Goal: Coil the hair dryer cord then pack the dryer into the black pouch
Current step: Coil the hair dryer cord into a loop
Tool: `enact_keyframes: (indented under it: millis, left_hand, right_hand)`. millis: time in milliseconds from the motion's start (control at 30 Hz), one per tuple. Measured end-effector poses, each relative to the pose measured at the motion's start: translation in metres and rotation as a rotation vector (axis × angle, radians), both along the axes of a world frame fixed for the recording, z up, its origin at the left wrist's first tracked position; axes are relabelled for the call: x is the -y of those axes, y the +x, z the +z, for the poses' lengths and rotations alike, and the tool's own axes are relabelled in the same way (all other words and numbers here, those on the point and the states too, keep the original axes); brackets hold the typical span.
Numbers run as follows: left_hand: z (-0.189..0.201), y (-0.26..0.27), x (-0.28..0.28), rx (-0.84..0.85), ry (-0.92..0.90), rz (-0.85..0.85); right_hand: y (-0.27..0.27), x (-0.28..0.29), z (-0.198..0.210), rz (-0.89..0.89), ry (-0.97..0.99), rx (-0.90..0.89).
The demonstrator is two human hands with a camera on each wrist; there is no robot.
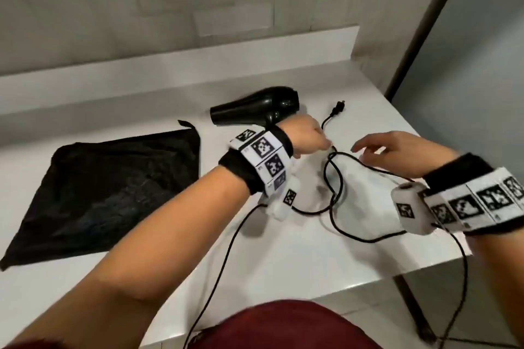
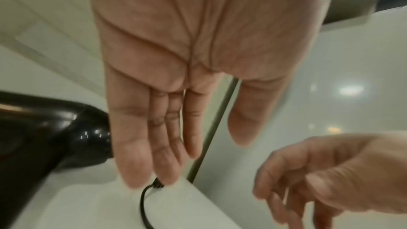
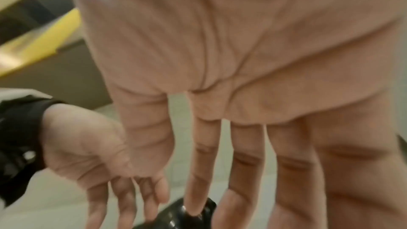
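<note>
The black hair dryer (image 1: 255,105) lies on its side at the back of the white table (image 1: 283,249), nozzle pointing left. Its black cord (image 1: 334,187) sprawls in loose loops in front of it. The plug (image 1: 338,107) lies to the dryer's right. The black pouch (image 1: 107,184) lies flat at the left. My left hand (image 1: 320,143) hovers just over the cord near the dryer, fingers straight and empty (image 2: 167,145). My right hand (image 1: 365,150) faces it over the loops, fingers spread and holding nothing (image 3: 242,171). The dryer also shows in both wrist views (image 2: 44,137) (image 3: 176,215).
Two runs of cord hang off the table's front edge (image 1: 215,278) (image 1: 465,278). A raised white ledge (image 1: 198,65) backs the table against the wall. A grey metal pole (image 1: 431,22) stands past the right edge. A red garment (image 1: 283,326) sits at the bottom.
</note>
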State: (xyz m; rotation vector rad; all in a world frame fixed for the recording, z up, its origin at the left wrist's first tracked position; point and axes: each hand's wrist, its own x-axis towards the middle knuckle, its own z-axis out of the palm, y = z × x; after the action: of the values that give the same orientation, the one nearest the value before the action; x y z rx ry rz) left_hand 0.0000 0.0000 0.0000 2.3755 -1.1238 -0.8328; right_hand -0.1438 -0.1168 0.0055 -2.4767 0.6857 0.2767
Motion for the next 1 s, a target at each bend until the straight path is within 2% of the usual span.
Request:
enact_keyframes:
  millis: [133, 333, 500, 567, 667, 733, 867, 933, 1000]
  left_hand:
    - [-0.015, 0.021, 0.049, -0.034, 0.062, 0.133]
    - [-0.052, 0.029, 0.085, 0.001, 0.154, 0.113]
    - [-0.070, 0.044, 0.104, 0.206, 0.245, 0.040]
    - [-0.077, 0.047, 0.110, 0.234, 0.248, 0.055]
    - [-0.078, 0.036, 0.112, 0.053, 0.131, 0.147]
    - [-0.069, 0.027, 0.109, -0.101, -0.013, 0.229]
    - [-0.039, 0.018, 0.099, -0.236, -0.232, 0.301]
    - [-0.028, 0.009, 0.087, -0.275, -0.293, 0.233]
    - [-0.021, 0.001, 0.075, -0.234, -0.262, 0.144]
  right_hand:
    - [0.015, 0.036, -0.018, -0.040, -0.114, -0.173]
    - [0.017, 0.054, -0.045, 0.045, -0.275, -0.452]
    - [0.015, 0.067, -0.057, 0.014, -0.234, -0.547]
    - [0.013, 0.068, -0.062, 0.007, -0.127, -0.533]
    - [0.010, 0.071, -0.067, -0.033, 0.036, -0.463]
    - [0.009, 0.073, -0.066, -0.054, 0.048, -0.410]
    - [0.013, 0.078, -0.060, -0.097, 0.028, -0.296]
    - [0.017, 0.084, -0.058, -0.122, 0.000, -0.266]
    - [0.022, 0.092, -0.057, -0.186, 0.055, -0.171]
